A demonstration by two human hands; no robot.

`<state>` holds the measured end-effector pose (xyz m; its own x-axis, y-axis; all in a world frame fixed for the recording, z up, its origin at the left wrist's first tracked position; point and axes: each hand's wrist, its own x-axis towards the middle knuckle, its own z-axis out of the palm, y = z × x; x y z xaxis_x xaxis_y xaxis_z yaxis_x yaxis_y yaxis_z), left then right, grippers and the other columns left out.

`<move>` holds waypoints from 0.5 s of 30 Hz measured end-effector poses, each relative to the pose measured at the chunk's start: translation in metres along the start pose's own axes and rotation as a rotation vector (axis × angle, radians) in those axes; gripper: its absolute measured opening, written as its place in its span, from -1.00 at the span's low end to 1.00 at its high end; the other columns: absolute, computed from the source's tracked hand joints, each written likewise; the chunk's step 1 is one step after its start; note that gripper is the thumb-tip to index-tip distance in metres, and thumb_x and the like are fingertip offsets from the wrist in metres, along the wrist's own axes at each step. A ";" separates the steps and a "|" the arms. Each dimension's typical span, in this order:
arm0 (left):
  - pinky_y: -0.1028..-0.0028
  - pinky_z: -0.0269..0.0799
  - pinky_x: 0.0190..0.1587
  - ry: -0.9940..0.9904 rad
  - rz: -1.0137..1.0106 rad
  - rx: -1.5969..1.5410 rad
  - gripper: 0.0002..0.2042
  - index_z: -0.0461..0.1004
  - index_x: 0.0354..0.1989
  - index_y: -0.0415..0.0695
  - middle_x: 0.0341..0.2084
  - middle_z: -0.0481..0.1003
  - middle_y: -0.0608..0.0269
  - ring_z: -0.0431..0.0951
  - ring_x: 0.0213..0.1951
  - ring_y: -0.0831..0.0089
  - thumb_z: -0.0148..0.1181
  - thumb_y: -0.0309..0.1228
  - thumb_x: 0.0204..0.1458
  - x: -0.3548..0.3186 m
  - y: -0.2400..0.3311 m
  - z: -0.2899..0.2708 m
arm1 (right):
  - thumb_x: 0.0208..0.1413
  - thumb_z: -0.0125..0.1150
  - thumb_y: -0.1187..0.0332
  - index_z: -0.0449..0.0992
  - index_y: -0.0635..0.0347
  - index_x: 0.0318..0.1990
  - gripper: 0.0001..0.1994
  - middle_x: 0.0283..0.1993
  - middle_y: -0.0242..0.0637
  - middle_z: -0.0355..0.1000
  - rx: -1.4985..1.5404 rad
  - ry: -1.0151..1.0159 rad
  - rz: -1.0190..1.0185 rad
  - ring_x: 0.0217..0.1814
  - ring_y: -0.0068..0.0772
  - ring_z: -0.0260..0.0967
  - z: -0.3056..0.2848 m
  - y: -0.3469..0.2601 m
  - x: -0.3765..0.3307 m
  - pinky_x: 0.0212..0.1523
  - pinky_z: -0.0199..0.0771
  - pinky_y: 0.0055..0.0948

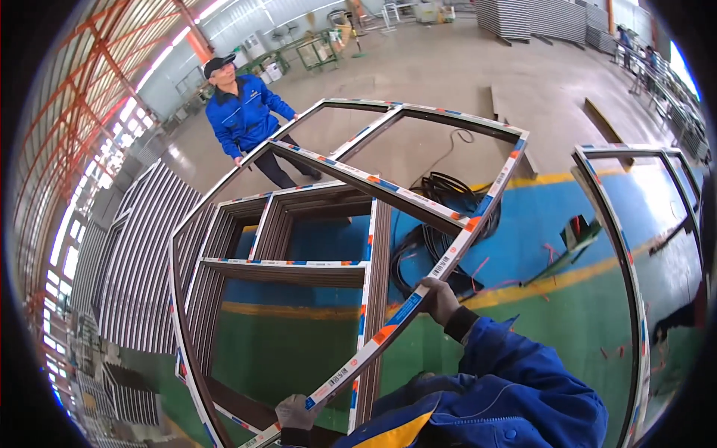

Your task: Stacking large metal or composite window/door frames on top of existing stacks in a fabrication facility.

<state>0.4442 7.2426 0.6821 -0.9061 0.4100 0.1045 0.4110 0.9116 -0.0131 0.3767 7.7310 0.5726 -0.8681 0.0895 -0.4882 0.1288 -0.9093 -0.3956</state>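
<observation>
A large window frame (448, 257), its dark profiles covered with printed white, orange and blue protective film, is held tilted in front of me. My left hand (295, 412), in a grey glove, is closed round its near rail toward the lower end. Farther up the same rail, my right hand (441, 299), gloved too, grips it from the outer side. At the far side a person in a blue jacket (243, 112) has both hands on the frame. Below it stands a stack of similar frames (379, 261), partly hidden by the held one.
Coiled black cables (418, 250) lie on the blue floor beyond my right hand. Another frame (624, 216) stands upright at the right, near a green stand (575, 243). Stacked profiles (149, 261) fill the left side, with a metal bar (605, 123) on the far floor.
</observation>
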 end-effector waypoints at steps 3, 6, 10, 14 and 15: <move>0.11 0.44 -0.42 -0.039 -0.041 0.007 -0.47 0.43 -0.66 -0.08 -0.64 0.48 0.12 0.56 -0.52 0.06 0.45 0.17 -0.19 0.048 0.057 0.018 | 0.15 0.21 0.18 0.47 0.13 -0.21 -0.77 -0.34 -0.27 0.51 0.022 0.018 0.010 -0.34 -0.21 0.53 -0.018 -0.058 0.031 -0.24 0.57 -0.13; 0.11 0.45 -0.42 -0.094 -0.088 0.055 -0.46 0.43 -0.65 -0.08 -0.64 0.47 0.12 0.56 -0.51 0.06 0.47 0.17 -0.22 0.108 0.113 0.039 | 0.16 0.28 0.24 0.40 0.10 -0.23 -0.79 -0.40 -0.29 0.40 0.133 0.004 0.116 -0.35 -0.20 0.46 -0.020 -0.137 0.070 -0.21 0.52 -0.14; 0.10 0.44 -0.45 -0.058 -0.078 0.061 -0.46 0.41 -0.65 -0.08 -0.64 0.46 0.11 0.55 -0.52 0.04 0.49 0.16 -0.25 0.193 0.207 0.047 | 0.11 0.34 0.38 0.43 0.16 -0.25 -0.82 -0.47 -0.30 0.39 0.229 0.120 0.094 -0.51 -0.24 0.41 -0.035 -0.198 0.142 -0.41 0.54 -0.20; 0.08 0.43 -0.47 -0.088 -0.017 0.125 -0.49 0.41 -0.61 -0.11 -0.62 0.46 0.08 0.54 -0.51 0.01 0.48 0.09 -0.18 0.321 0.313 0.059 | 0.06 0.44 0.38 0.46 0.19 -0.22 -0.76 -0.37 -0.26 0.51 0.150 0.228 0.145 -0.44 -0.25 0.53 -0.055 -0.269 0.210 -0.38 0.60 -0.23; 0.07 0.43 -0.47 -0.123 -0.060 0.119 -0.48 0.40 -0.62 -0.12 -0.62 0.45 0.06 0.54 -0.50 -0.01 0.43 0.10 -0.12 0.351 0.343 0.059 | 0.04 0.47 0.38 0.48 0.18 -0.22 -0.74 -0.37 -0.27 0.52 0.172 0.183 0.117 -0.43 -0.26 0.53 -0.053 -0.282 0.224 -0.39 0.59 -0.25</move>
<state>0.2610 7.7009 0.6559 -0.9371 0.3489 -0.0141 0.3477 0.9288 -0.1284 0.1711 8.0286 0.5334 -0.7492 0.0372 -0.6613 0.1261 -0.9721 -0.1976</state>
